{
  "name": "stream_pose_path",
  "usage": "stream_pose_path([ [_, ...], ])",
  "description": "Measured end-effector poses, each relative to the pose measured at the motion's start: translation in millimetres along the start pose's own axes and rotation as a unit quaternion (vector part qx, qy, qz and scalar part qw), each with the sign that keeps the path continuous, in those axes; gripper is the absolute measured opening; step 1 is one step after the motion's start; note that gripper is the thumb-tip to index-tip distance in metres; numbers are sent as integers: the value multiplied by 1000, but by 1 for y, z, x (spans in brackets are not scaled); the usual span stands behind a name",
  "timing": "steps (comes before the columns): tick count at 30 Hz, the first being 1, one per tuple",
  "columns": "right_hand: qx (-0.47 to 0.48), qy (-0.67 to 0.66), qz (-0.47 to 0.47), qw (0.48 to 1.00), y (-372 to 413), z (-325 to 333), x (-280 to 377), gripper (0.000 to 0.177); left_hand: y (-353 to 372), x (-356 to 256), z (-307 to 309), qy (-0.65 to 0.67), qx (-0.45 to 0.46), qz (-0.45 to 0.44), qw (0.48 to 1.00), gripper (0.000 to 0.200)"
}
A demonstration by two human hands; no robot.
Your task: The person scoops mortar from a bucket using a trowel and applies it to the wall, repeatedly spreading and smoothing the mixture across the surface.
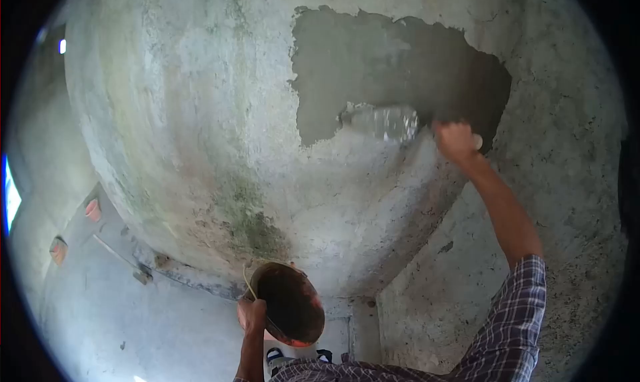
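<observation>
Fingers of the right hand (457, 141): clenched in a fist around the handle of a trowel (383, 122). A pale end of the handle pokes out of the fist on its right side.
Trowel: the blade runs out to the left of the fist, flat against the wall, along the lower edge of the grey patch. It is blurred, so its outline and anything on it cannot be made out.
Fingers of the left hand (252, 315): curled over the left rim of a pan (292, 303) and gripping it. How far the fingertips reach inside cannot be told.
Pan: round, dark and rust-red inside, tilted so its mouth faces the camera. It sits low in the view, just right of the left hand and well below the trowel. A thin yellowish cord (248, 283) loops at the rim above the hand.
Grey patch (373, 69): darker, damp-looking plaster with ragged edges, high on the wall. The trowel lies at its bottom edge and the right hand at its lower right corner.
Wall (200, 115): pale and rough, with green and brown stains lower down.
Sleeve (517, 315): checked cloth on the right arm, ending near the elbow, with the forearm bare up to the fist.
Floor (120, 315): grey concrete at lower left, with two orange-red patches (93, 210) near the left edge, too small to identify.
Shoe (275, 355): dark and white, directly below the pan.
</observation>
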State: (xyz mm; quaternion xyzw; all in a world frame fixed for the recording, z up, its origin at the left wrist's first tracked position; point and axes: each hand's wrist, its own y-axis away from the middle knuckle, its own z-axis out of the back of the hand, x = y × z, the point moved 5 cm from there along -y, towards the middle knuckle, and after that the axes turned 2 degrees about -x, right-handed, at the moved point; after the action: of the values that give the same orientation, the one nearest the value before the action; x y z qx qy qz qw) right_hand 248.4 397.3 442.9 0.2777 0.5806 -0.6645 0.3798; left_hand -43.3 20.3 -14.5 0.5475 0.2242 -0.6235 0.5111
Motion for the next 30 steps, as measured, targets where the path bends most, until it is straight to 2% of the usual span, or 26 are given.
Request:
stream_pose_path([
  [1, 100, -55, -90, 989, -20, 4, -31, 45, 1, -7, -11, -9, -1, 10, 1000, 44],
  [2, 200, -112, -178, 957, -29, 3, -54, 27, 6, -9, -18, -23, -1, 24, 999, 44],
  [3, 249, -179, -209, 929, 8, 0, -9, 27, 23, -2, 77, -112, -25, 32, 993, 44],
  [5, 136, -156, -264, 942, -16, -2, -59, 19, 33, -17, 41, -41, -21, 11, 999, 46],
  [6, 125, -160, -275, 940, -19, -15, -80, 18, 19, -24, 16, -20, -20, -5, 1000, 46],
  [7, 122, -162, -284, 937, -8, -25, -73, 18, 9, -23, 14, -17, -23, -26, 999, 47],
  [9, 184, -220, -290, 913, 40, -46, -24, 14, 19, -4, 28, -38, -19, -17, 999, 48],
  [11, 285, -206, -286, 891, 95, -66, 18, 17, 15, -12, 23, -18, -1, -24, 1000, 50],
  [12, 336, -224, -266, 875, 131, -69, 44, 11, 14, -15, 21, -23, 6, -23, 999, 50],
  [13, 337, -237, -259, 874, 163, -61, 74, 8, 11, -21, 15, -15, 22, -27, 999, 50],
  [14, 386, -246, -250, 853, 204, -61, 111, 10, 10, -24, 11, -9, 36, -28, 999, 51],
  [15, 495, -266, -214, 799, 238, -44, 149, 15, 10, -30, 9, -8, 45, -50, 998, 50],
  [16, 481, -279, -267, 787, 280, -22, 193, 26, 10, -33, 7, -7, 49, -66, 997, 50],
  [17, 440, -350, -332, 757, 316, 5, 238, 35, 2, -38, 2, -20, 48, -81, 995, 47],
  [18, 495, -382, -403, 668, 342, 36, 280, 40, 0, -38, 3, -41, 47, -85, 994, 45],
  [19, 464, -423, -421, 654, 389, 54, 333, 40, 7, -44, 6, 5, 61, -88, 994, 42],
  [21, 533, -460, -504, 500, 416, 121, 378, 35, 12, -71, 2, 87, 86, -102, 987, 38],
  [22, 549, -471, -488, 489, 428, 151, 394, 35, 16, -81, 4, 115, 97, -106, 983, 37],
  [24, 495, -528, -610, 323, 450, 194, 420, 34, 33, -110, 8, 131, 102, -119, 979, 39],
  [25, 508, -534, -601, 309, 456, 209, 428, 34, 35, -118, 9, 126, 108, -136, 977, 40],
  [27, 513, -506, -642, 260, 477, 235, 435, 47, 43, -130, 14, 104, 111, -146, 977, 42],
  [28, 493, -499, -628, 336, 481, 240, 433, 52, 52, -140, 16, 108, 124, -162, 973, 45],
  [29, 471, -506, -630, 354, 489, 247, 428, 54, 59, -150, 16, 111, 140, -180, 967, 47],
  [30, 447, -512, -632, 373, 462, 251, 400, 56, 62, -155, 17, 95, 139, -176, 970, 47],
])
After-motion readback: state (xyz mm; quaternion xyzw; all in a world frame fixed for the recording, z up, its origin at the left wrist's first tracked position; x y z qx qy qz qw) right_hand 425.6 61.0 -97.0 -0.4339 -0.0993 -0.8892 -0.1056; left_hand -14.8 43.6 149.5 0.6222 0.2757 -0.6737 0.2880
